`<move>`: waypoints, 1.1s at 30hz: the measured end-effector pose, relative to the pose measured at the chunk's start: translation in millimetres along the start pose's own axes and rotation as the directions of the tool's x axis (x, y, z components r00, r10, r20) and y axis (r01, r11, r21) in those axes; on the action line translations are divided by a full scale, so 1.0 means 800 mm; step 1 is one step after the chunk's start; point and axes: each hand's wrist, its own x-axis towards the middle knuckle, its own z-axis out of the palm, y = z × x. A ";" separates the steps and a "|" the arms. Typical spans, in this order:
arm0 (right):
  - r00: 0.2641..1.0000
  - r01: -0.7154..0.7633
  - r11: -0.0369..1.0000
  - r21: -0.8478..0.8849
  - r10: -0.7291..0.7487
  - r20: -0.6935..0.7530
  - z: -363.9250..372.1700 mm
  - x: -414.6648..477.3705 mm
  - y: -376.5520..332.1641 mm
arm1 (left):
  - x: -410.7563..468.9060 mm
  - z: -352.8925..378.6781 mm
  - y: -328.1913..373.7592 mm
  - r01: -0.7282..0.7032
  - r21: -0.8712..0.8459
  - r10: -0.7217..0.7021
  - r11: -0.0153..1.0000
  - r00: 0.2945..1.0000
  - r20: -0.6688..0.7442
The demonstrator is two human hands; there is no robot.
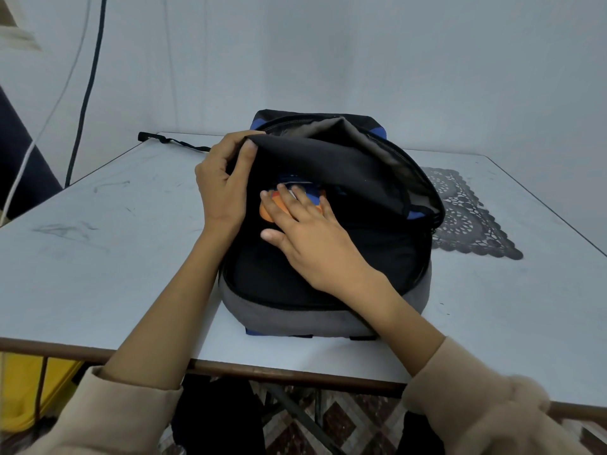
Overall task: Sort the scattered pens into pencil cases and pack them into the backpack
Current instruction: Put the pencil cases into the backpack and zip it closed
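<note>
A black, grey and blue backpack (295,318) lies flat on the white table (98,257), its main compartment unzipped. My left hand (223,188) pinches the edge of the black front flap (328,162) and holds it lifted. My right hand (305,234) reaches into the opening, its fingers lying straight on an orange, blue and white pencil case (267,213) inside the bag. Most of the case is hidden by my fingers and the flap. No loose pens are in view.
A dark lace mat (466,218) lies on the table right of the backpack. A black strap (170,141) trails off the bag toward the back left corner. Cables (85,93) hang along the left wall. A yellow object (23,389) sits below the table's front edge.
</note>
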 end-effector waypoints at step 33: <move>0.998 -0.007 0.999 -0.037 0.004 -0.066 0.016 0.031 0.015 | 0.021 0.015 0.006 0.084 -0.027 -0.087 0.996 0.987 -0.139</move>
